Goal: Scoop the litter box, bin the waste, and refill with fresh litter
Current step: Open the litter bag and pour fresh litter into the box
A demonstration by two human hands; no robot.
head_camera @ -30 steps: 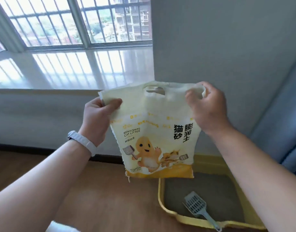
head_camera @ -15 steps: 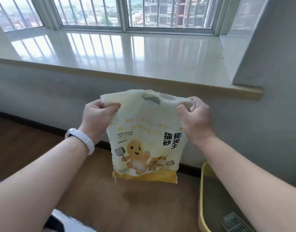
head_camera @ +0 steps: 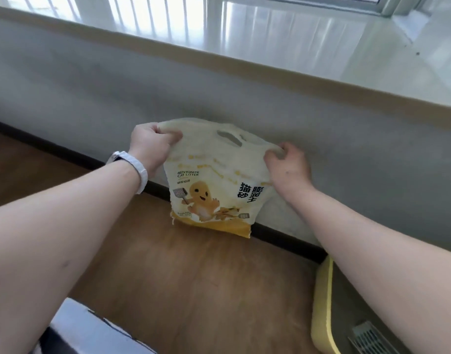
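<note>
Over a wood floor (head_camera: 193, 277) beneath a window sill (head_camera: 296, 47), the left hand (head_camera: 150, 146) and right hand (head_camera: 287, 166) each pinch a top corner of the bentonite cat litter bag (head_camera: 214, 180), left of the yellow litter box (head_camera: 322, 302). It hangs flat and limp, so refilling looks nearly done; the scoop (head_camera: 370, 338) lies in the box.

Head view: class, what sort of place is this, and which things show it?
Probably a room in a home: a wide window ledge, a wood floor, and a yellow litter box near the cat litter bag.
</note>
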